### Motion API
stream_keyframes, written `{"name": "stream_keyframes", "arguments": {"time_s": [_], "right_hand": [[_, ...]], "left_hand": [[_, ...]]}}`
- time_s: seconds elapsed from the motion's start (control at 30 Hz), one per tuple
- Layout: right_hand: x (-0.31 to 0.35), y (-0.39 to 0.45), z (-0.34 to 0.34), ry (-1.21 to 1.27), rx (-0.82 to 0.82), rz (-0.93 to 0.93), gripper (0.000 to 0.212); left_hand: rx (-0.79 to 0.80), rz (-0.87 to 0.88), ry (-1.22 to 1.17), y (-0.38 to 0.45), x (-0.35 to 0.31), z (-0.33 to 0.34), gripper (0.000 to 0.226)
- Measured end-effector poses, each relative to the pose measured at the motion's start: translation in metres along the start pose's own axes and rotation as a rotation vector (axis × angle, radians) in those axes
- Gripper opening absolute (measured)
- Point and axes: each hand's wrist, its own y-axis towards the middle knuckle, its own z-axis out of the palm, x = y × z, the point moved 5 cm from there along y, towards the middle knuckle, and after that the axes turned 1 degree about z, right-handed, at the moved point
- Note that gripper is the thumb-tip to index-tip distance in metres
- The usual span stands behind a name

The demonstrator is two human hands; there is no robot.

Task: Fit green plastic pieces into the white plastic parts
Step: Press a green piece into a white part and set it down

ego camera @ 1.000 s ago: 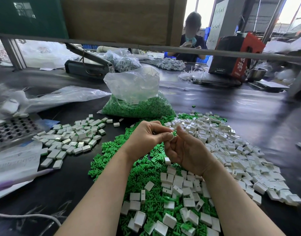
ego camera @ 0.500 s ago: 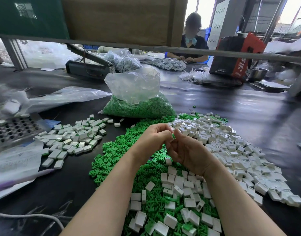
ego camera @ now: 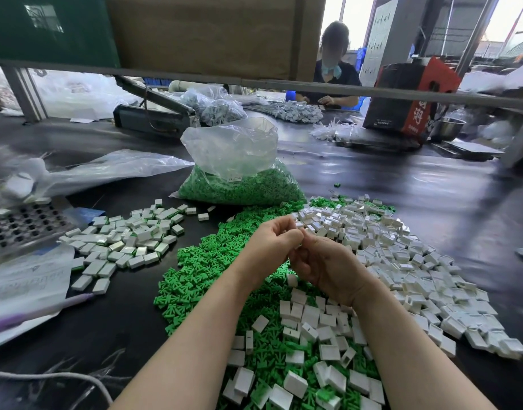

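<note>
My left hand (ego camera: 270, 247) and my right hand (ego camera: 325, 266) meet above the middle of the black table, fingertips pressed together around a small white plastic part (ego camera: 299, 245) that is mostly hidden between them. Whether a green piece is still in the fingers cannot be seen. Beneath my hands spreads a heap of loose green plastic pieces (ego camera: 213, 261). A large pile of empty white plastic parts (ego camera: 402, 255) lies to the right and in front. To the left sits a smaller pile of fitted white parts (ego camera: 127, 241) showing green edges.
A clear bag of green pieces (ego camera: 239, 173) stands behind the heaps. A perforated metal tray (ego camera: 23, 226), papers (ego camera: 26, 279) and plastic bags (ego camera: 106, 167) lie at the left. A person (ego camera: 334, 66) works across the table, beside a red and black box (ego camera: 411, 99).
My hands have closed tighter together and shifted slightly. The green piece seen between the fingertips earlier is no longer visible.
</note>
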Motion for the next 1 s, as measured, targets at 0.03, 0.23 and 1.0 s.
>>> {"name": "stream_keyframes", "arguments": {"time_s": [0.03,0.23,1.0], "right_hand": [[-0.0002,-0.0001,-0.0003,0.001,0.009,-0.003,0.037],[-0.0036,0.0001,-0.0017,0.027,0.020,0.004,0.032],[-0.0058,0.0033,-0.0014,-0.037,0.006,0.023,0.050]], "left_hand": [[0.000,0.001,0.003,0.0003,0.0006,0.0002,0.011],[0.012,-0.006,0.038,0.0019,0.0040,-0.0003,0.017],[0.008,0.002,0.057,-0.0027,-0.0013,-0.0034,0.007]]}}
